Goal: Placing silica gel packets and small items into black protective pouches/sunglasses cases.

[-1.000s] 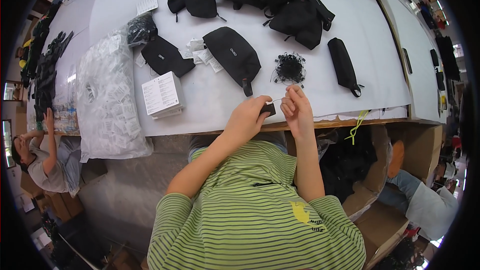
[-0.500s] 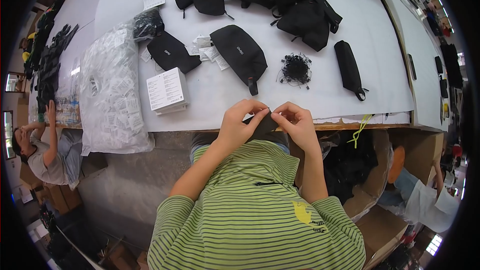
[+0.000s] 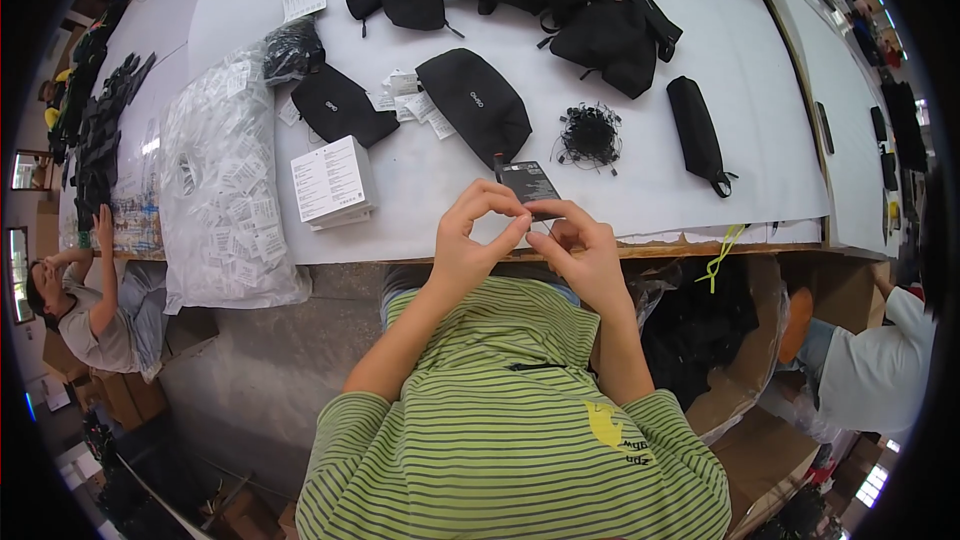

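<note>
Pale lettering stretches across the large black pouch (image 3: 472, 120), and here's a similar mark on the smaller black pouch (image 3: 345, 118), just left of it! Beyond the large pouch, the upper black pouch (image 3: 412, 2) shows one too. On its near side, the black card (image 3: 532, 180) flashes fine white print, too small to read! Nearer and left, dense lines cover the white stack (image 3: 330, 185). Farther left, printed tags (image 3: 235, 225) crowd the clear bag (image 3: 180, 280)!

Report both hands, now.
Left hand: closed in a pinch; what it holds can't be told.
Right hand: half-curled near the black card; grip can't be told.
</note>
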Demonstrator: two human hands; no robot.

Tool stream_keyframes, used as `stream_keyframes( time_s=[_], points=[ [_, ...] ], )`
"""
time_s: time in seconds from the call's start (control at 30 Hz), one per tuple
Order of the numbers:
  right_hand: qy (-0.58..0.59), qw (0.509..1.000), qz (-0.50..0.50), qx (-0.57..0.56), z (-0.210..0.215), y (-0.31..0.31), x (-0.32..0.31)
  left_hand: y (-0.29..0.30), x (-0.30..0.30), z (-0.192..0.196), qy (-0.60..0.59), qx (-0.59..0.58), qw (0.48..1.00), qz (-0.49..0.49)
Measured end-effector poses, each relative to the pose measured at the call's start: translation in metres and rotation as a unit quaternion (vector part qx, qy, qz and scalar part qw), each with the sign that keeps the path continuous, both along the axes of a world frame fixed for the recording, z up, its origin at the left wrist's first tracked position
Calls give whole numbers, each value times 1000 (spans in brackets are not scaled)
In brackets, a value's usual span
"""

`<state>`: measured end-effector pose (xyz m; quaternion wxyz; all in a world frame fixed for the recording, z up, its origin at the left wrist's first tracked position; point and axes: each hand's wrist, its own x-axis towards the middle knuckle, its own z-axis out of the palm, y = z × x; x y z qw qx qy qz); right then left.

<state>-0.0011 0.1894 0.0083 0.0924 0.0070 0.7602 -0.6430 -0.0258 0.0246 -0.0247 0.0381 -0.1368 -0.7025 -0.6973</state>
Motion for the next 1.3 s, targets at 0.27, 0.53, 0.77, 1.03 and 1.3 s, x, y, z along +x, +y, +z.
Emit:
stream_keyframes(
  time_s=[0.27,0.53,0.77,1.03,1.3],
  points=[
    [-32,999,-34,-19,-7,1,0,-6,-17,-13,-46,2,999,14],
    [-45,995,-82,-43,-12,6,-1,-15,-54,-59,-94,-315,941,77],
    [-7,992,-125,7,-13,16,-2,2,-45,-51,-71,-244,962,102],
    [76,986,-76,130,-8,-1,-10,1,-7,-4,-46,-109,990,71],
    [129,979,-2,159,-10,-8,-7,-11,7,10,-66,-111,991,42]
  ],
)
